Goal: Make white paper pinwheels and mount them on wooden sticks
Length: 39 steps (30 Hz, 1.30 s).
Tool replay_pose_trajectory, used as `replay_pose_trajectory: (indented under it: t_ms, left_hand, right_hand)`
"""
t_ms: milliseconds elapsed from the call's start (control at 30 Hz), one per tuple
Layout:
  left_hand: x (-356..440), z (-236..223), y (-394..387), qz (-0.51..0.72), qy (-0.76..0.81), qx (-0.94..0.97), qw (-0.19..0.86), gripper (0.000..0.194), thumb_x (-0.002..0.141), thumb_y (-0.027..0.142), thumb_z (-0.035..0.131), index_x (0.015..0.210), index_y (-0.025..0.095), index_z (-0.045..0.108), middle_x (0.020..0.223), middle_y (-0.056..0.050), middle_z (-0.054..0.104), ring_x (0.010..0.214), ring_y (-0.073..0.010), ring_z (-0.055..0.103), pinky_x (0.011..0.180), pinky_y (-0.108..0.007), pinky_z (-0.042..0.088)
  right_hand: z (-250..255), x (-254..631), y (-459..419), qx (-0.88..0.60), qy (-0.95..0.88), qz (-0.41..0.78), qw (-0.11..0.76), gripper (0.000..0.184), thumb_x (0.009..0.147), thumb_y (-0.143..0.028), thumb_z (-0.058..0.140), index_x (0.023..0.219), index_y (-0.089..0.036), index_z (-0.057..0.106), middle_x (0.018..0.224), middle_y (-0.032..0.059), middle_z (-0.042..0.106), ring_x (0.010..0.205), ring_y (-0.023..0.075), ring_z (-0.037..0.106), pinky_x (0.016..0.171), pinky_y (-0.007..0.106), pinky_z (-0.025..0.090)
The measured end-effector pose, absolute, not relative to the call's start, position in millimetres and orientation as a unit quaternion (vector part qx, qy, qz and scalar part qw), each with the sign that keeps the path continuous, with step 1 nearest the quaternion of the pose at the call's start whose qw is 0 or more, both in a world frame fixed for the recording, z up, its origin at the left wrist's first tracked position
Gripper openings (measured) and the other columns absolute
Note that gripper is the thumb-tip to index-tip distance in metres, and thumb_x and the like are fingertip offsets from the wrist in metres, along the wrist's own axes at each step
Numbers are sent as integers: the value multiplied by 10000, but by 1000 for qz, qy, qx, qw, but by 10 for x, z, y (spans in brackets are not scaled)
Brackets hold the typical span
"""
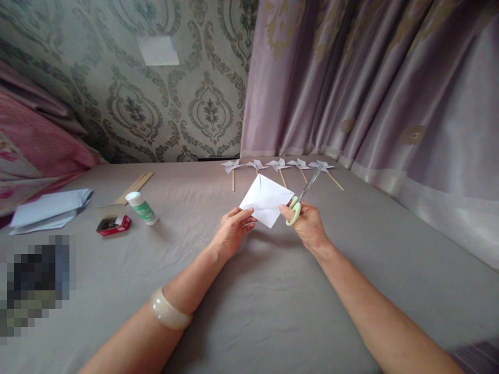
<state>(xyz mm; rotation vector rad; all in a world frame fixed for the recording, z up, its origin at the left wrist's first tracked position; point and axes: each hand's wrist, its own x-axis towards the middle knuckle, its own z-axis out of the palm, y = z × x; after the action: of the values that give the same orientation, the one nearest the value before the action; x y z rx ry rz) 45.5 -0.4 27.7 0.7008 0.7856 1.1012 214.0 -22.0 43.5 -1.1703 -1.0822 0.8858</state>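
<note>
My left hand (233, 230) pinches the left corner of a white square of folded paper (266, 200), held up like a diamond above the grey cloth. My right hand (306, 222) grips green-handled scissors (302, 196) and touches the paper's right corner. The steel blades point up and away to the right, past the paper's edge. A pale bangle (168, 311) sits on my left forearm.
Several white paper pinwheels on wooden sticks (278, 167) lie in a row at the far edge by the curtain. On the left lie a glue bottle (142, 208), a small red box (113, 225), wooden sticks (135, 187) and a stack of white paper (50, 210).
</note>
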Motion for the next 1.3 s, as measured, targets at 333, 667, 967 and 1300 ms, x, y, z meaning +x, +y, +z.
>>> replay_pose_trajectory:
  t_ms: [333,667,967,1300]
  left_hand:
    - [580,224,-120,490,374,379,690,283,537,277,816,742,117,702,682,-31,648,596,-88,542,580,-214,395]
    - [486,282,-11,562,371,370,640,283,536,279,815,757,147,694,757,-26,668,615,-82,541,607,-219,402]
    - [415,417,42,609,348,336,629,259,530,260,816,688,136,652,660,-3,636,611,-83,559,596,-214,404]
    - [462,450,6,600,358,321,639,274,515,250,814,674,123,630,626,-13,642,572,-87,574,587,-225,428]
  right_hand:
    - [427,2073,-246,-531,-473,351,609,369,561,-461,734,595,-183,494,542,-54,411,532,88,333,500,242,289]
    - [357,2145,-262,-573,-556,380,468,512,724,-689,550,630,-189,498,489,-67,346,489,93,299,494,259,234]
    - [397,2034,-396,-506,-726,400,239,598,821,-744,289,639,-190,420,594,-40,345,578,107,303,537,251,245]
    - [395,1972,-433,-487,-762,380,193,566,824,-692,370,564,-189,373,564,-42,321,558,92,269,504,242,218]
